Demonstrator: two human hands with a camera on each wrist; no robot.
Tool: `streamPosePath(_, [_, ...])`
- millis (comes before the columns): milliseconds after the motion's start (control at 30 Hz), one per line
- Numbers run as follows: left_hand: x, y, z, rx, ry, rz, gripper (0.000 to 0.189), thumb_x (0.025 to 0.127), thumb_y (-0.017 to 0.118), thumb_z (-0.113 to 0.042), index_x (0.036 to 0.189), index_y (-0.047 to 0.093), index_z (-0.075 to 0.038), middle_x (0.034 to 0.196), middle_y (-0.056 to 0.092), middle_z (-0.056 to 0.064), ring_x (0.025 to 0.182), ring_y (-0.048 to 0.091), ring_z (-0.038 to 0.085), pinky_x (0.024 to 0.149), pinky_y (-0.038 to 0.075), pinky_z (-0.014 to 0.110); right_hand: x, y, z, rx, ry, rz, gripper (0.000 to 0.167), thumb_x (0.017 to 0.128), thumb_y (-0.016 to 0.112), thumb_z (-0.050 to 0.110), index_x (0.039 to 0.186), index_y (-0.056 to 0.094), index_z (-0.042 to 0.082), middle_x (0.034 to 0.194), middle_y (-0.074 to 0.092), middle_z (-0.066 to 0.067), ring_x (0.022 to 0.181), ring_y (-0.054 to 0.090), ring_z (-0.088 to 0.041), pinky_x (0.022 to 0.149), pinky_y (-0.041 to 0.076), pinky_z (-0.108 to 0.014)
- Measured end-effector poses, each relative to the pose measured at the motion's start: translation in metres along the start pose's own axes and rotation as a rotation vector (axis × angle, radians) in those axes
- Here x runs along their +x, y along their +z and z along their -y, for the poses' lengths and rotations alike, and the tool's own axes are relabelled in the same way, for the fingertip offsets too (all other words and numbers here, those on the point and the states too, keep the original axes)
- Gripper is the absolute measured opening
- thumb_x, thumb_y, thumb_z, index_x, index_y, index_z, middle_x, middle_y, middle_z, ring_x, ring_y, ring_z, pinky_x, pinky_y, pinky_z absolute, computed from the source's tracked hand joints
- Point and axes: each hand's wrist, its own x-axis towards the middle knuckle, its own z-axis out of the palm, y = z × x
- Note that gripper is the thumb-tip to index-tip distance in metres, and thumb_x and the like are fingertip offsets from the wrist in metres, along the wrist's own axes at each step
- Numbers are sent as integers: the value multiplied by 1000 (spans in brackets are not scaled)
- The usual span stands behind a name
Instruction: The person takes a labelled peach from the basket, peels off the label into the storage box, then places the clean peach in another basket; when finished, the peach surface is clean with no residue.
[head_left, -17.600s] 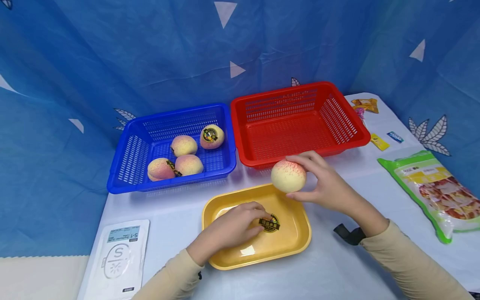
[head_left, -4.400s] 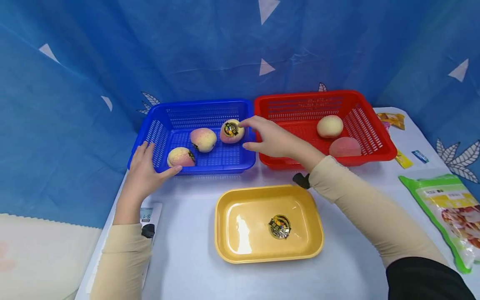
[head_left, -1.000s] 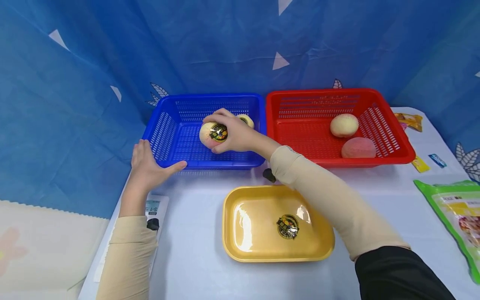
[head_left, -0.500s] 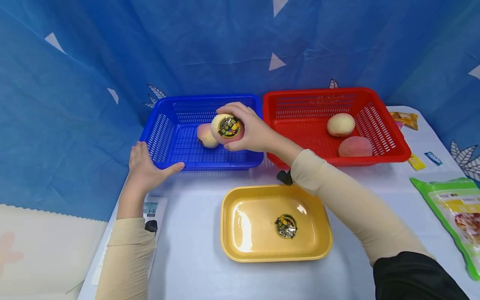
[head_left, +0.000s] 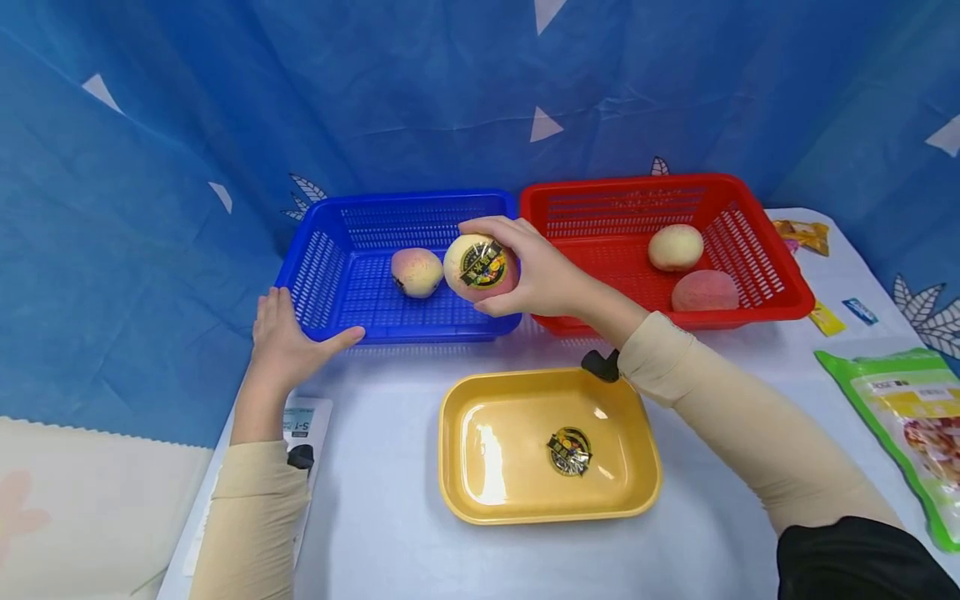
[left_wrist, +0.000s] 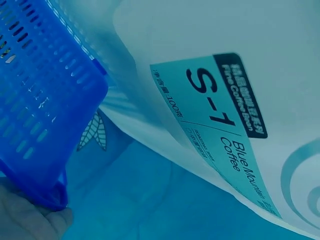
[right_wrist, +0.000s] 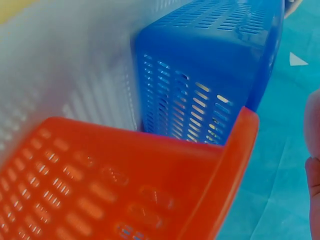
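My right hand [head_left: 540, 271] pinches a pale yellow and pink peach [head_left: 480, 267] with a black round sticker. It is above the right end of the blue basket [head_left: 412, 332], near the red basket [head_left: 671, 317]. Another peach [head_left: 416, 272] lies in the blue basket; the hand hides part of that basket's right side. Two peaches, one pale [head_left: 675, 247] and one pink [head_left: 705, 292], lie in the red basket's right half. My left hand [head_left: 288, 346] touches the blue basket's front left corner, fingers straight and thumb stretched out. In the left wrist view its fingertips [left_wrist: 60, 220] are at the rim.
In front of the baskets stands a yellow tray [head_left: 480, 510] with a round black sticker [head_left: 570, 451] in it. A white coffee bag [head_left: 306, 425] lies beside the left arm. A green-edged food bag [head_left: 900, 417] and small wrapped sweets [head_left: 802, 237] lie at the right.
Over the past second my right hand has moved the peach rightward across the blue basket. Compared with the oldest frame, two peaches now lie in the red basket. My left hand has stayed at the corner lately.
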Motion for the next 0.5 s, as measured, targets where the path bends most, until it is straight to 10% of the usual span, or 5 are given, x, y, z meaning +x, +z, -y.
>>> streamPosePath(233, [-12,0,-20,31,108,-112,116,82,71,-61,159,6,-2,165,4,26,153,-5,45,115,10,74,-14,-6,4,-9,29,-19,83,73,87,22,146,47,20,136,53,4,119,40,-15,87,55,-32])
streamPosePath(500, [-42,18,-90,-150,411,-255,53,94,69,-26,141,52,-9,140,54,14,130,50,33,103,47,54,-25,-6,6,-34,27,-53,84,71,89,26,145,48,22,141,52,5,118,41,-14,90,50,-35])
